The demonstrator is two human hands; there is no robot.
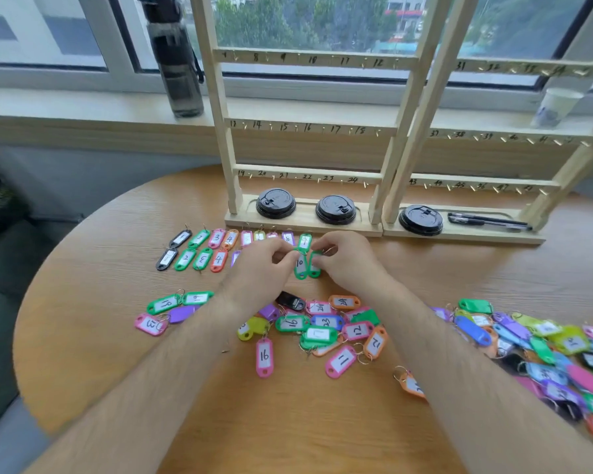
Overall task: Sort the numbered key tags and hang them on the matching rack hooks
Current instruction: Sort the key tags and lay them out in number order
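Wood-grain counter (117, 371), round, fills the lower frame.

- 2 pale wooden racks stand at its far edge. Left rack (322, 122) is at centre frame, its visible rails numbered 7 to 24. Right rack (476, 181) is at right of frame, with numbers in the 30s and 40s. Small hooks sit beside the numbers.
- 3 black cup lids (275, 203) lie on the rack bases. Dark pens (486, 221) lie on the right base.
- Sorted tags lie in 2 rows just in front of the left rack. Upper row (216, 238) runs from a black 1 to a green 9. Lower row (199, 258) reads black, green 2, green 3, orange 4, then passes under the left hand.
- Left hand (261, 265), centre frame, has its fingers curled, the tips pinching the top of the green tag marked 10 (300, 265).
- Right hand (346, 261) pinches the ring end of a second green tag (315, 266) just beside the 10. Its number is hidden.
- Both green tags lie flat on the counter at the right end of the lower row.
- Loose cluster (322, 326) of unsorted tags lies between the forearms. A pink 16 (264, 355) lies just below it.
- Bigger heap (545, 350) lies at lower right.
- Dark bottle (177, 63) stands on the windowsill at upper left.
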